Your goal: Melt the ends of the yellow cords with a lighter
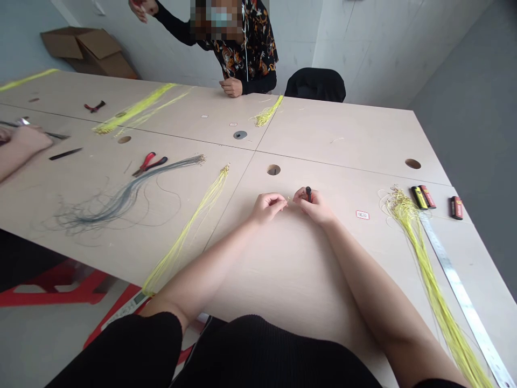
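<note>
My left hand [266, 207] and my right hand [315, 207] are close together above the pale laminate table [323, 145]. My right fingers hold a small black cylinder [308, 194] upright. My left fingertips pinch something tiny and thin, perhaps a yellow thread end [287, 201], too small to identify. The two hands almost meet there. A long bundle of yellow cords [420, 253] lies to my right, and another yellow bundle [189, 226] lies to my left.
A steel ruler [456, 285] runs along the right side. Several small black cases [420, 198] stand beyond it. Red-handled pliers [149, 164] and grey cords [121, 196] lie left, near a co-worker's hand [24, 143]. Another person [242, 59] stands across the table.
</note>
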